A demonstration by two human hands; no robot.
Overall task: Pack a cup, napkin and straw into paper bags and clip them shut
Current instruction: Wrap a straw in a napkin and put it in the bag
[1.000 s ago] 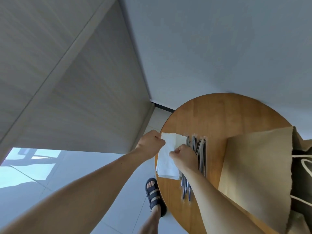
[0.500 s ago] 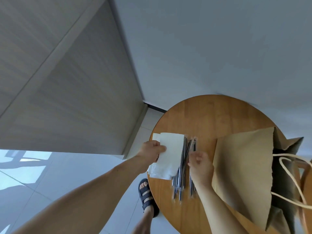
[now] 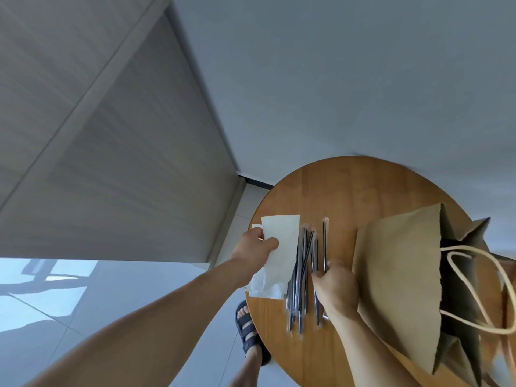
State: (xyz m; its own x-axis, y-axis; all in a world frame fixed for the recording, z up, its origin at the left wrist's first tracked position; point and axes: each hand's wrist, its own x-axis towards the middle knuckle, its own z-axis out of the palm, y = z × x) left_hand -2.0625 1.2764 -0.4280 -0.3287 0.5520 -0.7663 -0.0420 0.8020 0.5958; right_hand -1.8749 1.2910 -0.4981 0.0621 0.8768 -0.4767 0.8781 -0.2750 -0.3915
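- Because the fingers of the left hand are pinched together on one napkin, that sheet stands raised above the napkin stack. A sloppy pinch could drag a second sheet along with it.
- The right hand has its fingers curled round the lower part of a single wrapped straw. This straw lies just right of the pile of straws; whether it has left the wood, I cannot tell.
- The right hand's fingers sit close against the nearest straws of the pile, so a quick lift could roll them toward the near rim.
- The stack sits right at the left rim of the round wooden table, where a tug could send sheets to the floor beside the sandalled foot.
- The paper bag stands open just right of the right hand, and its rope handles droop across the mouth. A straw or napkin fed in carelessly could snag there, and a knock from the wrist could tip so light a bag.
- No cup shows, and the bag's inside is too dark to tell whether it holds one.
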